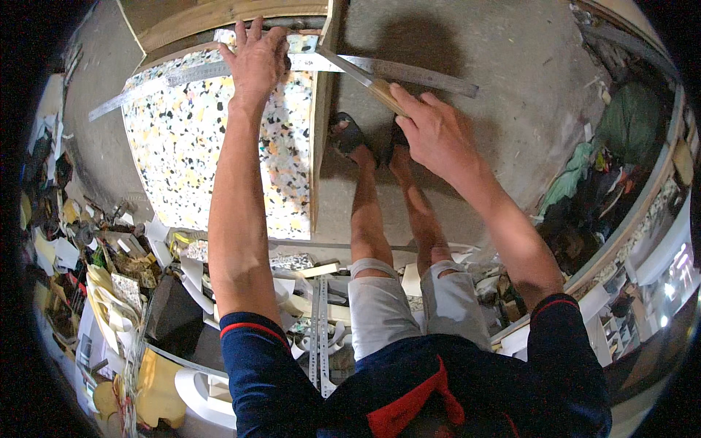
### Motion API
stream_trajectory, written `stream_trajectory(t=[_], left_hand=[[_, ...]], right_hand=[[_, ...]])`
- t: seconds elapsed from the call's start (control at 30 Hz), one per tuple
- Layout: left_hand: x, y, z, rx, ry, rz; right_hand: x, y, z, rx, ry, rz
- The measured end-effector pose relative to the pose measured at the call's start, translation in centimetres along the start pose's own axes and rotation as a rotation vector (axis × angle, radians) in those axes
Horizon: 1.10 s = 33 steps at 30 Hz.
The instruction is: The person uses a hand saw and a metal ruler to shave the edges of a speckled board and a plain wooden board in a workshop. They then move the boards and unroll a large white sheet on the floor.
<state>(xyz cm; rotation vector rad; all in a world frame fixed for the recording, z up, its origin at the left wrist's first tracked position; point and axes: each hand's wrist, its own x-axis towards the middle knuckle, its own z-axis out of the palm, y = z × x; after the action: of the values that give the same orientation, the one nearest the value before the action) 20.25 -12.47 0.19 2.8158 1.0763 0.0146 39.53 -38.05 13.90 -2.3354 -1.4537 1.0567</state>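
Head view, looking down over a speckled foam slab (219,153) edged on its 3 o'clock side by a wooden board (320,131). Left hand (255,62) at 12 o'clock, laid flat with fingers spread, pressing a long steel ruler (409,71) against the top of the slab. Ruler running from 9 o'clock to 3 o'clock across the slab's far end, passing under the left palm and out over the concrete floor (496,109). Right hand (436,131) at 1 o'clock, closed around the wooden handle of a knife (365,79); blade pointing toward 10 o'clock, tip touching the ruler's edge just beside the left hand, at the board's upper end. Two sandalled feet (350,139) on the floor below the right hand, at the slab's 3 o'clock side. Second perforated metal ruler (320,328) lying among foam offcuts at 6 o'clock. Heap of scraps (109,277) at 8 o'clock.
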Motion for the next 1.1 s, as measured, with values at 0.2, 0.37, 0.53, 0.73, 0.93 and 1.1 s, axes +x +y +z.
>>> stream_trajectory(t=[0.2,0.37,0.53,0.73,0.93,1.1], left_hand=[[0.2,0.2,0.1,-0.041,-0.003,-0.019],[0.1,-0.1,0.2,-0.049,-0.007,-0.009],[-0.3,0.0,0.4,-0.08,0.046,0.037],[3.0,-1.5,-6.7,-0.349,0.338,-0.329],[-3.2,-2.0,-21.2,-0.534,0.896,-0.363],[-21.9,4.1,-22.8,-0.275,0.329,-0.624]], right_hand=[[0.4,0.8,0.0,0.004,0.028,-0.034],[1.0,1.4,1.0,-0.038,0.013,-0.01],[-5.2,4.5,-3.4,0.035,-0.019,0.056],[-8.9,7.7,-5.8,0.091,0.219,0.011],[-4.9,8.6,-4.3,0.101,0.229,0.203],[3.8,7.2,1.8,-0.092,0.394,-0.014]])
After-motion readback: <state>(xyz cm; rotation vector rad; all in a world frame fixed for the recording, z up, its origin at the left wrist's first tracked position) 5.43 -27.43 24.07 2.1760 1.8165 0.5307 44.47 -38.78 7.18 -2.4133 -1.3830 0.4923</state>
